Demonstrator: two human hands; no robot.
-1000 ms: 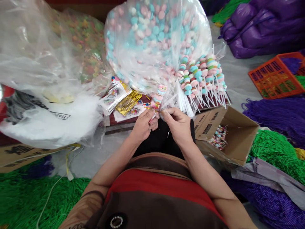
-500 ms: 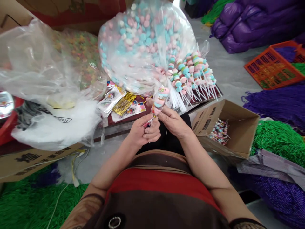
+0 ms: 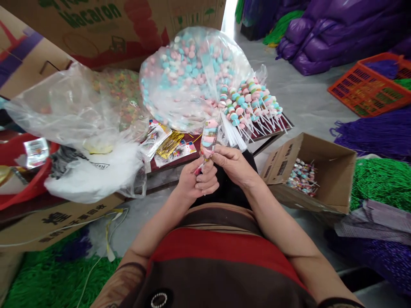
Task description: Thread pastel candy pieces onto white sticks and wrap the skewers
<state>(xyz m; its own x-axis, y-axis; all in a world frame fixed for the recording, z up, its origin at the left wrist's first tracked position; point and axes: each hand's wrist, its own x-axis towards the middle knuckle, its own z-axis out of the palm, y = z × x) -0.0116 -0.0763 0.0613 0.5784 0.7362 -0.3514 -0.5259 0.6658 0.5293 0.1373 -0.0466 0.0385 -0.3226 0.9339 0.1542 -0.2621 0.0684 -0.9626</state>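
A candy skewer (image 3: 209, 133) of pink, blue and white pieces stands upright inside a clear printed wrapper, in front of my body. My left hand (image 3: 201, 182) is closed around its gathered lower end and stick. At the neck of the wrapper, the thumb and fingertips of my right hand (image 3: 236, 164) pinch together, with a small glint of gold there; how much of a tie they hold is hidden. Gold twist ties (image 3: 170, 144) lie in a bundle on flat printed wrappers (image 3: 176, 153). White sticks (image 3: 233, 132) and unwrapped candy skewers (image 3: 253, 102) lie beyond my right hand.
Behind my hands sits a large clear bag of pastel candies (image 3: 192, 64), beside a bag of green and orange candies (image 3: 123, 96). An open carton (image 3: 332, 179) with wrapped skewers stands on the right. A red basin (image 3: 19, 199) is at left, an orange crate (image 3: 356, 87) at far right.
The view has tilted up, showing more of the big carton behind. Both hands keep hold of the wrapped skewer; their fingers have shifted slightly at the wrapper's neck.
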